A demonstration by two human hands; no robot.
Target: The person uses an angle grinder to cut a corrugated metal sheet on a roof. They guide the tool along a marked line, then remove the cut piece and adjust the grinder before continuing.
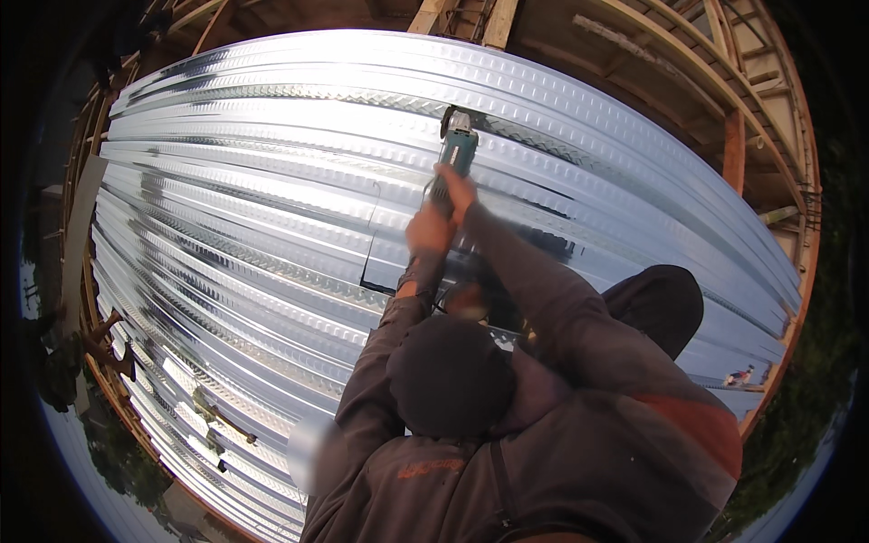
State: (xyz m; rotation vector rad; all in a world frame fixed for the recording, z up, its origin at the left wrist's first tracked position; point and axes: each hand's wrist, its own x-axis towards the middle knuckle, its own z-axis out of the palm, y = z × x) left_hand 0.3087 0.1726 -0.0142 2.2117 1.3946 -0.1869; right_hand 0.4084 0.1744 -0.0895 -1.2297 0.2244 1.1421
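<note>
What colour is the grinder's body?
The grinder has a teal-green body, which shows best in the head view.

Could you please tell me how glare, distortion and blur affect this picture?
In the head view, glare whitens the metal decking toward the upper left; in that head view, fisheye distortion bows its ribs and the timber framing near the rim; also in the head view, a pale patch beside the left sleeve is blurred, while the green power tool reads fairly clearly.
</note>
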